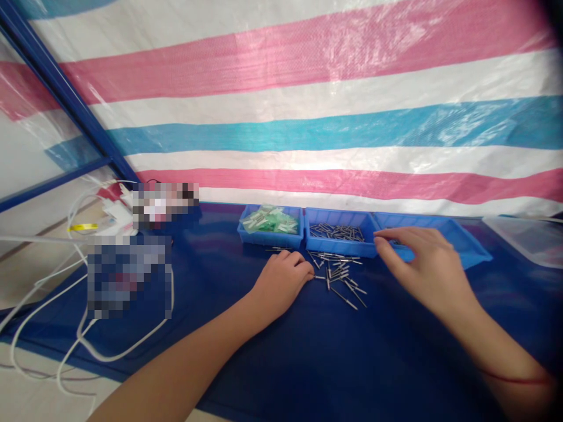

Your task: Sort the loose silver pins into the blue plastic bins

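Loose blind rivets (338, 273), silver with thin stems, lie scattered on the blue tabletop. My left hand (285, 280) rests at their left side with curled fingers, closed on the end of one rivet (319, 277). Above the right blue bin (466, 249) is my right hand (424, 264), thumb and forefinger tips together near the bin's left end. Whatever they may pinch is too small to make out. The middle blue bin (372, 249) holds many more rivets (336, 232). The right bin's contents are mostly hidden behind my right hand.
A left blue bin (272, 237) contains green and clear plastic packets (270, 220). White cables (118, 354) and blurred-out items are at the left. A clear plastic container (523, 240) lies far right. A striped plastic sheet (281, 135) hangs behind the table, beside a blue frame post (74, 88).
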A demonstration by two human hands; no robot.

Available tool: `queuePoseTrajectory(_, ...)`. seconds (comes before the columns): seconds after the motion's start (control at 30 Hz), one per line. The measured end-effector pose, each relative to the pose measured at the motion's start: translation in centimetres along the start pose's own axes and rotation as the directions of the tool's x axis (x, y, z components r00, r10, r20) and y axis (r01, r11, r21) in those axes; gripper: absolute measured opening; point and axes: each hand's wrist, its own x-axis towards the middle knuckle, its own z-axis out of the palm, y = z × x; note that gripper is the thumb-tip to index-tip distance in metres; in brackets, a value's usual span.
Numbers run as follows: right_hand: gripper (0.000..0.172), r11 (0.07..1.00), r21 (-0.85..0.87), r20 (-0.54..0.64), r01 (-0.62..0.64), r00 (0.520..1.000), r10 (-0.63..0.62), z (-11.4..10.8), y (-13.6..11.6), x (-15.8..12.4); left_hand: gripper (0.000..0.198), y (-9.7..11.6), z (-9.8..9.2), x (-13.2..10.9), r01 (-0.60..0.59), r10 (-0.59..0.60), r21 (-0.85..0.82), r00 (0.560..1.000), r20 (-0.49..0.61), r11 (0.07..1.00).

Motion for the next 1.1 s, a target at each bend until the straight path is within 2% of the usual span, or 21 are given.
queuePoseTrajectory(0.1, 0.017, 0.991, 0.095, 0.032, 0.090, 0.995, -0.093, 0.6, -1.9, -0.4, 0.017, 0.0, -0.2, 0.1, 0.033, -0.032, 0.029, 0.998, -0.047, 0.999)
queuePoseTrajectory(0.2, 0.015, 0.976, 0.192, 0.099, 0.106, 0.987, -0.127, 1.1, -3.7, -0.9, 0.019, 0.1, -0.6, 0.2, 0.036, -0.039, -0.027, 0.993, -0.116, 0.999)
queuePoseTrajectory(0.3, 0.016, 0.951, 0.294, 0.169, 0.099, 0.974, -0.153, 1.4, -5.2, -1.5, 0.021, 0.5, -1.1, 0.4, 0.008, -0.048, -0.212, 0.982, -0.183, 0.977)
queuePoseTrajectory(0.43, 0.018, 0.893, 0.447, 0.247, 0.059, 0.951, -0.187, 1.6, -6.5, -2.0, 0.017, 1.6, -1.6, 0.4, -0.039, -0.104, -0.518, 0.964, -0.245, 0.854)
queuePoseTrajectory(0.57, 0.019, 0.815, 0.578, 0.308, -0.045, 0.937, -0.167, 1.8, -7.1, -2.2, 0.016, 2.3, -1.7, 0.3, -0.020, -0.193, -0.669, 0.951, -0.242, 0.743)
queuePoseTrajectory(0.7, 0.018, 0.787, 0.601, 0.318, -0.137, 0.945, -0.078, 1.8, -7.2, -2.4, 0.023, 2.3, -1.5, 0.3, 0.041, -0.272, -0.768, 0.946, -0.176, 0.639)
queuePoseTrajectory(0.87, 0.017, 0.777, 0.608, 0.302, -0.163, 0.952, -0.037, 1.7, -7.2, -2.3, 0.016, 2.3, -1.6, 0.4, 0.084, -0.283, -0.771, 0.951, -0.128, 0.631)
queuePoseTrajectory(1.1, 0.016, 0.710, 0.644, 0.392, -0.284, 0.920, 0.012, 1.6, -7.2, -2.2, 0.018, 1.9, -1.2, 0.4, 0.058, -0.300, -0.816, 0.943, -0.144, 0.575)
